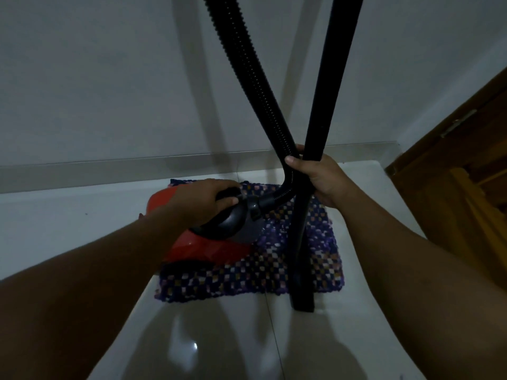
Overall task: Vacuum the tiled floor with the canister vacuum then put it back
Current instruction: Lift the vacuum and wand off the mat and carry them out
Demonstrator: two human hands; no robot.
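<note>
Sitting on a checked woven mat near the white wall, the red canister vacuum is being held by its black carry handle, the left hand wrapping closed around it; the right hand is clamping the ribbed hose and rigid wand together; the wand's foot is resting on the glossy tiled floor; a wooden door is standing at right.

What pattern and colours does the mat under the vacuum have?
The mat has a small checkered pattern in dark blue, purple, white and pinkish squares, seen in the head view.
</note>
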